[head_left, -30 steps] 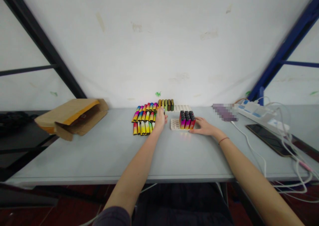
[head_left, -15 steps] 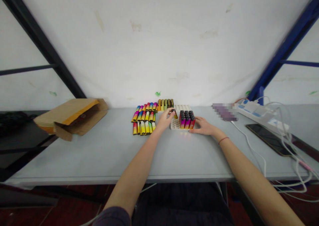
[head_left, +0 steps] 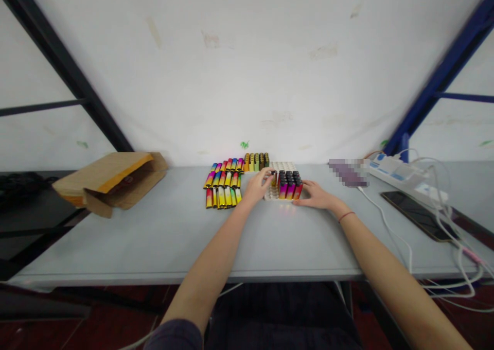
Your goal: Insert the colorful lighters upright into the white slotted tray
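Note:
My left hand (head_left: 258,184) pinches a lighter (head_left: 274,178) with a dark top and a gold body, upright over the left part of a white tray (head_left: 271,196) with round pockets. Several black-topped lighters (head_left: 289,187), pink, purple and orange, stand in rows in the tray's right part. At that side my right hand (head_left: 317,195) holds the tray, thumb at its front corner and fingers along its right end. To the left, several shiny multicoloured lighters (head_left: 224,197) lie in rows on the table. Behind them several gold and green lighters (head_left: 257,161) stand bunched together.
A second white tray (head_left: 283,165) is at the back. An open cardboard box (head_left: 111,180) lies on the left of the grey table (head_left: 162,242). On the right are a dark phone (head_left: 417,215), a power strip (head_left: 405,179), a blurred-out purple object (head_left: 347,174) and loose white cables (head_left: 386,226).
My left hand has moved slightly right, and the lighter in it has gone from tilted to upright beside the standing rows. My right hand has stayed at the tray's end.

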`<action>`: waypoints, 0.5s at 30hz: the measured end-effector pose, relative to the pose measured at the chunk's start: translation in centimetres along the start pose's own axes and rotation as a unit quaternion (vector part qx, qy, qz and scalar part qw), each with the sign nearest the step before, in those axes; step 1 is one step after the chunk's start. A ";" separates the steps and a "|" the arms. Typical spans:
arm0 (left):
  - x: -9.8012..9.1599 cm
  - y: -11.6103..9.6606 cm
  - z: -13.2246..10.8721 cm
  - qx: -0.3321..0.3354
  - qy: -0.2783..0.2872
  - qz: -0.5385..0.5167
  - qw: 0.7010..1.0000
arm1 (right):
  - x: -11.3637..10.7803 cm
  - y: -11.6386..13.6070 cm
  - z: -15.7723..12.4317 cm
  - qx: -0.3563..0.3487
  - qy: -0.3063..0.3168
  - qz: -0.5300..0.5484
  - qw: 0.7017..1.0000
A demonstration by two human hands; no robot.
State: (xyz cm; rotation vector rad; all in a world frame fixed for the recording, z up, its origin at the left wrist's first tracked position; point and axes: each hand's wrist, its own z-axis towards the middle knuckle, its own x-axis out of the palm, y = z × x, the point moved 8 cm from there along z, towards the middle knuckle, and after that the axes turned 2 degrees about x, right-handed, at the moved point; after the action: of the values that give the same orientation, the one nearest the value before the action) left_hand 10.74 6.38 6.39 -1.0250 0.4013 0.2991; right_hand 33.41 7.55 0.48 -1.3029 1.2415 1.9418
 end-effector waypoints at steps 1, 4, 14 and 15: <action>0.0 0.0 0.0 0.003 0.001 0.002 1.000 | 0.0 0.0 0.0 0.002 0.001 -0.001 1.000; 0.0 -0.1 0.0 0.010 0.006 0.021 1.000 | 0.0 0.1 0.0 0.012 0.007 -0.010 1.000; -1.7 -1.0 0.1 -0.009 0.056 0.221 0.974 | 0.0 0.0 0.0 0.008 -0.003 -0.006 1.000; -2.6 -0.7 0.2 -0.033 0.063 0.248 0.966 | 0.1 -0.1 0.0 0.011 0.000 -0.006 1.000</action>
State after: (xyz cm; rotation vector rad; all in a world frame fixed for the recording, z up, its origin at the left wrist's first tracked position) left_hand 8.77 6.07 8.23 -1.0013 0.7702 0.7026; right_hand 33.43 7.56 0.39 -1.2960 1.2489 1.9151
